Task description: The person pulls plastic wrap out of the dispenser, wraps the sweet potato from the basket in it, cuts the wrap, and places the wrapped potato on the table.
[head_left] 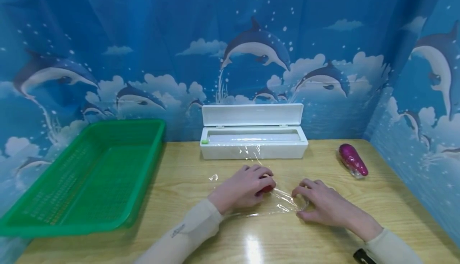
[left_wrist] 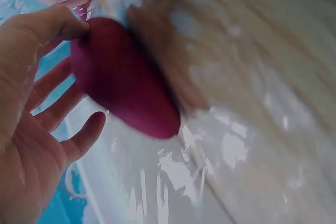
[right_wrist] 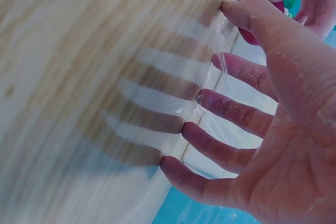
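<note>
In the head view my left hand (head_left: 244,188) holds a dark red, tapered, oval vegetable-like piece (head_left: 267,188) low over the table. Its smooth skin shows in the left wrist view, where the thumb and fingers of the left hand (left_wrist: 42,108) lie around the dark red piece (left_wrist: 123,82). Clear cling film (head_left: 256,215) spreads under and around it, reaching back to the dispenser. My right hand (head_left: 325,206) is at the film's right side. In the right wrist view its spread fingertips (right_wrist: 191,129) touch the tabletop, with crumpled film (right_wrist: 223,66) by the thumb and forefinger.
A white film dispenser (head_left: 253,151) stands at the back with its lid raised and a green slider (head_left: 205,141) at its left end. The green basket (head_left: 131,204) is at left. A film-wrapped purple, eggplant-shaped piece (head_left: 352,158) lies at right. Dolphin-print curtains (head_left: 179,24) bound the table.
</note>
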The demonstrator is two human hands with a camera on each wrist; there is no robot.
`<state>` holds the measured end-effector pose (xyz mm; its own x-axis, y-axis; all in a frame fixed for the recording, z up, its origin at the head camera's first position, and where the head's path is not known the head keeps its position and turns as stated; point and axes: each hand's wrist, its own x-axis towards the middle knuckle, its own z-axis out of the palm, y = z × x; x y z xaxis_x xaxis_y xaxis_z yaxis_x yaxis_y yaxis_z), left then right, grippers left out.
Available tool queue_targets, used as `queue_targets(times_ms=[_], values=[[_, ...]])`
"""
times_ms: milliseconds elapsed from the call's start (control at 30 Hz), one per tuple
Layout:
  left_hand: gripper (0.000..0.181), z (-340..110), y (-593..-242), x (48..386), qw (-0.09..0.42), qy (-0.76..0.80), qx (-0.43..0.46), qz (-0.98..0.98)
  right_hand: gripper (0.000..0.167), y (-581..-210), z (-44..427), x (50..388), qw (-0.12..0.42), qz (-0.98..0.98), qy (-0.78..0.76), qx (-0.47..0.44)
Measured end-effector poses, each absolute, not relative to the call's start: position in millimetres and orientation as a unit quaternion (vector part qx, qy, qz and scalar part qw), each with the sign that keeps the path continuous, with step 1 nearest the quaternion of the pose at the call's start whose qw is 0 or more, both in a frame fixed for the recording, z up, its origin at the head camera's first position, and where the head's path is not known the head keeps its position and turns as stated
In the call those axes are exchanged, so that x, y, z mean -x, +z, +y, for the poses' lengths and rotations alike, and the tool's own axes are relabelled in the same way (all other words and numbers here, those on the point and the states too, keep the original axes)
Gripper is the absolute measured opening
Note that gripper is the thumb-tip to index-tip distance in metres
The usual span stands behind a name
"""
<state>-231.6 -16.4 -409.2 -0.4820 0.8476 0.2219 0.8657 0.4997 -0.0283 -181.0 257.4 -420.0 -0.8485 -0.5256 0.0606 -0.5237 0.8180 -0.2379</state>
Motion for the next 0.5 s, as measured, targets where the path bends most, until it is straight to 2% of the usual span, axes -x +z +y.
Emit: queue_targets(times_ms=[133,300,500], values=[[0.032,-33,-398,220,0.095,-0.047,0.476,-0.873,0.042,-419,261,180,0.024,0.951,-0.135,0.276],[0.025,-58,-390,202,0.075,-0.054,0.444,-0.891,0.045,-418,272,178,0.014,0.947,-0.145,0.285],[0.026,-94,-396,181,0.046,-0.062,0.418,-0.905,0.032,-421,278,182,0.015,0.936,-0.163,0.311]])
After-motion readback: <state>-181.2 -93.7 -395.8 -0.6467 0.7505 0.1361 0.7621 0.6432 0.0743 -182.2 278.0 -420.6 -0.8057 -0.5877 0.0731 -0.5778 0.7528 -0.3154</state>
